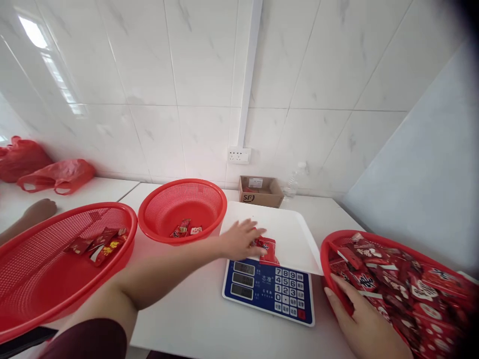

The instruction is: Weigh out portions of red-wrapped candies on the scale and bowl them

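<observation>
My left hand [241, 239] reaches over the white pan [288, 234] of a blue digital scale [269, 291]. Its fingers rest on a few red packets [267, 249] lying at the pan's front edge; whether they grip them is unclear. My right hand [364, 319] lies on the near rim of a red basket [329, 249] at the right, which is full of several red and white packets [407, 294]. Its fingers are stretched out against the packets.
A round red basket [209, 192] behind the scale holds a few packets. A large red basket [22, 279] at the left holds a few more. A small cardboard box [260, 192] and a clear bottle [294, 182] stand by the wall. Another person's hand [37, 209] rests at far left near red plastic bags [56, 174].
</observation>
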Action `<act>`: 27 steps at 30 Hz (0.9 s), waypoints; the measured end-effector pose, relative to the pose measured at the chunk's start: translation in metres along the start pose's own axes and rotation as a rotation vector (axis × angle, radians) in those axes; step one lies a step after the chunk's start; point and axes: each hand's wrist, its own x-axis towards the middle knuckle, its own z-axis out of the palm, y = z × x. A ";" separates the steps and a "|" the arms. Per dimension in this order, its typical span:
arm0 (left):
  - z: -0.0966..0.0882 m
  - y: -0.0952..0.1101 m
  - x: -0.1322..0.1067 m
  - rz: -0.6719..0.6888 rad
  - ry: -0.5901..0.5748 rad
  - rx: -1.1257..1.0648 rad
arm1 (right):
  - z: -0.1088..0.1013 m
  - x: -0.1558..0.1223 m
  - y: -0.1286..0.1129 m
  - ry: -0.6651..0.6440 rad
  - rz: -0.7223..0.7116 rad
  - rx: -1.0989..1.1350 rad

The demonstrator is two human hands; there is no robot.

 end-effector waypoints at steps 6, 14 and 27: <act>0.029 0.034 0.017 0.261 0.055 0.186 | 0.000 -0.001 0.000 0.004 0.003 0.021; 0.029 0.020 0.006 0.249 0.102 0.322 | 0.004 0.000 0.006 -0.008 -0.028 -0.008; -0.002 -0.015 -0.027 -0.058 0.421 0.160 | 0.041 0.026 0.055 0.259 -0.279 -0.067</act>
